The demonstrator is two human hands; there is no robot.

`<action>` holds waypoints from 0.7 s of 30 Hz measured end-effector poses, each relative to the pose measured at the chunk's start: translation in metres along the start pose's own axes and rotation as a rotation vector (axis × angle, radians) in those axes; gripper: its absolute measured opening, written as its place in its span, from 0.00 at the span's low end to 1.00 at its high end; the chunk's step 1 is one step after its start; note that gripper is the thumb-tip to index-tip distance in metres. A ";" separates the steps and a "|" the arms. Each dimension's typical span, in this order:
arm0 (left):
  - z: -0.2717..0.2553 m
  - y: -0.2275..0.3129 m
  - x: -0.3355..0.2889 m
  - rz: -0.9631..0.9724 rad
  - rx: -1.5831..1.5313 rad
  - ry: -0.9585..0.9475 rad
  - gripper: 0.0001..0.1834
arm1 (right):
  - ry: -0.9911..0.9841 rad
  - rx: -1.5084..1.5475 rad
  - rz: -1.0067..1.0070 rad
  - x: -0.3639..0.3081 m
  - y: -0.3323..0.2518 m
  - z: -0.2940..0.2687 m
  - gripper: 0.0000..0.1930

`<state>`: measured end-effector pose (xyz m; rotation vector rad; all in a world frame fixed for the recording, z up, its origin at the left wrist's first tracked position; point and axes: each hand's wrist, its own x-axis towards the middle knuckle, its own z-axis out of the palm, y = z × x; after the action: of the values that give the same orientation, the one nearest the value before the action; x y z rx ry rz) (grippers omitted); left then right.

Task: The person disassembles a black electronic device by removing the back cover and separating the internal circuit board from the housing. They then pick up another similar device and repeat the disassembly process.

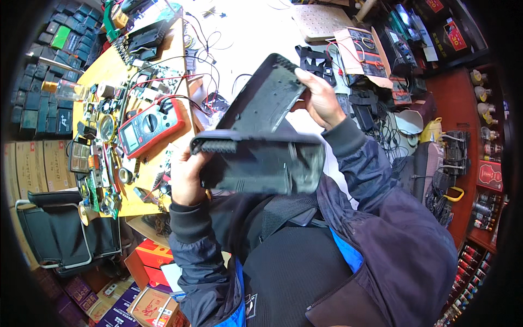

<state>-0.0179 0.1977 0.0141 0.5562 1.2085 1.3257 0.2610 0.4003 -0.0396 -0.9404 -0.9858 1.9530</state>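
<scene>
Two black plastic casing halves are held up in front of my chest, their hollow insides showing. My left hand (187, 173) grips the nearer casing half (261, 166) by its left end, beside a ribbed corner; this piece is slightly smeared by motion. In my right hand (321, 97) is the farther casing half (261, 95), pinched at its upper right edge and tilted. The near half overlaps the lower end of the far one; whether they touch I cannot tell. On the yellow tabletop to the left lies a red multimeter (151, 128) with leads.
Small parts, tape rolls and cables crowd the yellow tabletop (141, 199). A black chair (68, 229) stands at the left, with cardboard boxes (155, 308) below the table. To the right are tangled cables (384, 122), an open carton (362, 54) and a reddish shelf (455, 114) with bottles.
</scene>
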 end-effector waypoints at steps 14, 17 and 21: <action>0.025 -0.071 0.051 0.052 0.084 0.298 0.22 | 0.040 0.494 0.043 -0.083 0.063 -0.028 0.20; 0.025 -0.076 0.053 -0.003 0.005 0.188 0.34 | -0.004 0.533 0.125 -0.090 0.062 -0.034 0.22; 0.027 -0.082 0.054 -0.058 -0.022 0.117 0.35 | -0.038 0.426 0.145 -0.095 0.047 -0.043 0.29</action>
<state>0.0308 0.2369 -0.0664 0.4293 1.2942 1.3362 0.3276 0.3129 -0.0723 -0.7474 -0.4971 2.1910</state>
